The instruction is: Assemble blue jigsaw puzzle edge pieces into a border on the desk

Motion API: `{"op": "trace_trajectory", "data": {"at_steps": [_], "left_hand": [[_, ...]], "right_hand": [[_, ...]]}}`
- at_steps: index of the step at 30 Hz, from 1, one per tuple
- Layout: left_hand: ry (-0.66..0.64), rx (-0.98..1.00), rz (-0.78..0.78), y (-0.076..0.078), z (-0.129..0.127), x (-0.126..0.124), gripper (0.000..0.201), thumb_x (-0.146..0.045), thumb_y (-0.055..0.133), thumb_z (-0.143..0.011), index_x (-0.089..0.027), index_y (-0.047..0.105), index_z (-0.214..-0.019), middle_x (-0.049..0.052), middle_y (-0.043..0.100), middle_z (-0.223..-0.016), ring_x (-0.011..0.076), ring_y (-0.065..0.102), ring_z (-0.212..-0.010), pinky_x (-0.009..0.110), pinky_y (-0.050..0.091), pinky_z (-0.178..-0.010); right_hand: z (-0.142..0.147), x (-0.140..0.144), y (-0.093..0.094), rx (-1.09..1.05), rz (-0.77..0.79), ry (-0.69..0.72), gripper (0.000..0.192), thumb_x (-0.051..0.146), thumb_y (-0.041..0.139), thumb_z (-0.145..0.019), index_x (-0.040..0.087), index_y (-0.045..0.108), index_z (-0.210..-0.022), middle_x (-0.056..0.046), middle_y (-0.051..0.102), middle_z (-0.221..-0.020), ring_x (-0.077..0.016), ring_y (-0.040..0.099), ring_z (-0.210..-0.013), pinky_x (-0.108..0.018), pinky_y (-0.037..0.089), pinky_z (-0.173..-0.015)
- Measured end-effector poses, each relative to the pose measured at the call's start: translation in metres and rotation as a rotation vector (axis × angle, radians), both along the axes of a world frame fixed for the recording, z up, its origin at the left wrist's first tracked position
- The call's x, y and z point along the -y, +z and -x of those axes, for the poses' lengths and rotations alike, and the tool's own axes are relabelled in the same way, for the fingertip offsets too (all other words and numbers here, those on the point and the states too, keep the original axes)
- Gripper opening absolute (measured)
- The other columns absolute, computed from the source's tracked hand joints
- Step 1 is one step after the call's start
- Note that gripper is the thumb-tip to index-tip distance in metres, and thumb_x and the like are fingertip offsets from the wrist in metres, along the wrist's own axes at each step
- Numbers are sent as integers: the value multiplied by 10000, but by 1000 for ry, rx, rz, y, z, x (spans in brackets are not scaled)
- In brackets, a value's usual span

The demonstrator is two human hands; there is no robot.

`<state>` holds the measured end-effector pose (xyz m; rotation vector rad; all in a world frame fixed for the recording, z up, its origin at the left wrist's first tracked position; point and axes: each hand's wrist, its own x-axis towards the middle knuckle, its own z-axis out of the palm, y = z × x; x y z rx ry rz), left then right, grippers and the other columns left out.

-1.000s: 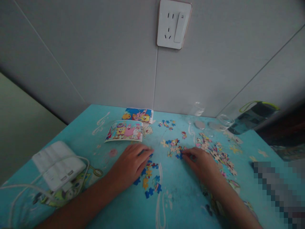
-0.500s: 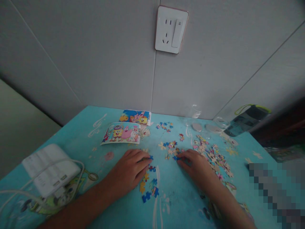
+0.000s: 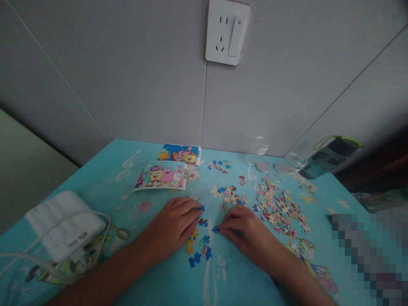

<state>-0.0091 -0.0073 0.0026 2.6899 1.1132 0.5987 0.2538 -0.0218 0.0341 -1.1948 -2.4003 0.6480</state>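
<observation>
Turquoise table: left hand flat on joined pieces, right hand pinching blue piece.

The cardboard puzzle pieces under my fingers look matt, on a smooth, faintly glossy turquoise table cover. At lower left my white power bank is smooth plastic; the printed picture cards are glossy paper.
</observation>
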Motion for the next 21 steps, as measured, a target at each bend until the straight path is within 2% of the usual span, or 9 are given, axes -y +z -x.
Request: {"op": "trace_trajectory", "data": {"at_steps": [2,6,12,18,21], "left_hand": [[5,11,-17,-1,0,0,295,-219,495,-984,-228,634,-1245,59,650,-1228,233,560,-1151,455,464,-1003],[12,16,-41,-3,1,0,298,-220,504,-978,-238,639,-1243,52,652,-1237,234,565,-1161,445,466,-1008],[-1,-12,-85,-11,6,-4,305,-266,533,-964,-262,629,-1253,32,637,-1273,240,553,-1190,442,453,-1023],[-23,-34,-111,-20,11,-7,317,-318,555,-955,-280,621,-1262,14,623,-1303,246,547,-1211,439,444,-1033],[-28,-31,-116,-22,11,-8,314,-332,553,-953,-285,628,-1254,14,629,-1294,248,564,-1192,443,450,-1022]], "right_hand": [[4,1,-2,-12,-48,-39,225,236,551,-976,273,749,-1077,-45,676,-913,-196,626,-898,-359,500,-862],[6,-1,-11,109,-157,-222,263,223,540,-972,237,703,-1178,-77,639,-934,-211,605,-880,-378,497,-862],[10,4,-9,175,-178,-168,183,263,560,-969,231,733,-1021,-60,613,-909,-203,579,-897,-372,464,-885],[9,4,-11,83,-132,-224,205,261,585,-955,221,712,-1111,-68,636,-947,-209,589,-937,-368,466,-897],[7,3,-14,59,-117,-229,185,256,589,-952,230,732,-1066,-60,640,-935,-203,594,-927,-359,471,-889]]}}
